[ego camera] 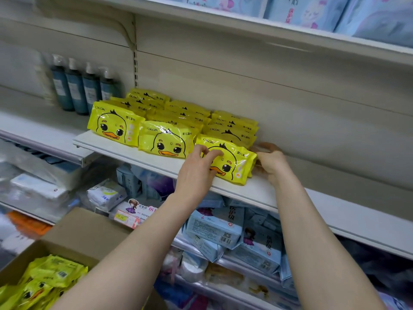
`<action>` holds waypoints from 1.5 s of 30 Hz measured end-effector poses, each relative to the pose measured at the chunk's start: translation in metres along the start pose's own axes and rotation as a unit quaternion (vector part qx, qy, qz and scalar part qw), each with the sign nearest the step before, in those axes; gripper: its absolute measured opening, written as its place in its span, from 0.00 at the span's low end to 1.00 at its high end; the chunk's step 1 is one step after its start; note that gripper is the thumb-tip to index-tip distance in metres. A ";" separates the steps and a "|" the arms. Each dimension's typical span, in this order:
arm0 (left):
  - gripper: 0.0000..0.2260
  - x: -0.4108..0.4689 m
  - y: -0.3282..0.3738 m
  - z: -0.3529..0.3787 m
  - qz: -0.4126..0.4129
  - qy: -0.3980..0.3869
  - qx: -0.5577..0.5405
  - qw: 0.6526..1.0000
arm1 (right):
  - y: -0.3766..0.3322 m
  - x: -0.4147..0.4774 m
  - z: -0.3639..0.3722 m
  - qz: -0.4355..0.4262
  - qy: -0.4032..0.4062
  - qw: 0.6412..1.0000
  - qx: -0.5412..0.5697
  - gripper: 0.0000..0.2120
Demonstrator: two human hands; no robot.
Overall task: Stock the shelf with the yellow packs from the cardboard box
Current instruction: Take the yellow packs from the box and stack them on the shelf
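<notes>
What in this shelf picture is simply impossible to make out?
All from the head view:
cardboard box: cut off by the bottom-left edge, so the number of packs left is unknown.
dark bottles: labels too blurred to read.
back rows of packs: hidden behind the front ones; no count possible.
right hand: fingertips hidden behind the yellow pack it holds.

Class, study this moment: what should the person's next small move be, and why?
Probably square the front pack up with the neighbouring packs: the left hand and right hand both hold it, and it sits askew near the shelf edge.
</notes>
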State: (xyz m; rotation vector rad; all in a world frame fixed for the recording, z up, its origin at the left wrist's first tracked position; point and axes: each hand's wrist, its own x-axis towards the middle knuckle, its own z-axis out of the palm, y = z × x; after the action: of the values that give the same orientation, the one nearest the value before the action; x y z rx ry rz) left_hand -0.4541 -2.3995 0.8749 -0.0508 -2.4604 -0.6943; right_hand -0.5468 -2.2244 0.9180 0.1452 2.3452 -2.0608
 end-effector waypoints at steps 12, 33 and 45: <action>0.18 0.012 0.006 0.014 -0.023 0.034 0.000 0.999 | -0.007 0.015 -0.005 -0.162 0.011 0.985 -0.063 0.10; 0.16 -0.025 -0.028 -0.015 -0.023 0.043 -0.057 0.997 | -0.007 -0.045 0.029 -0.390 0.166 0.877 -0.224 0.10; 0.16 -0.092 -0.135 -0.089 -0.045 0.029 -0.079 0.995 | 0.066 -0.161 0.165 -0.377 0.102 0.887 -0.246 0.09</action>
State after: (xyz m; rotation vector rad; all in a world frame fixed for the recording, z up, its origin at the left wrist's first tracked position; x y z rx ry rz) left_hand -0.3563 -2.5495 0.8238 0.0206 -2.3588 -0.9171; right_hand -0.3897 -2.3885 0.8432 -0.6983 3.3465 -1.5748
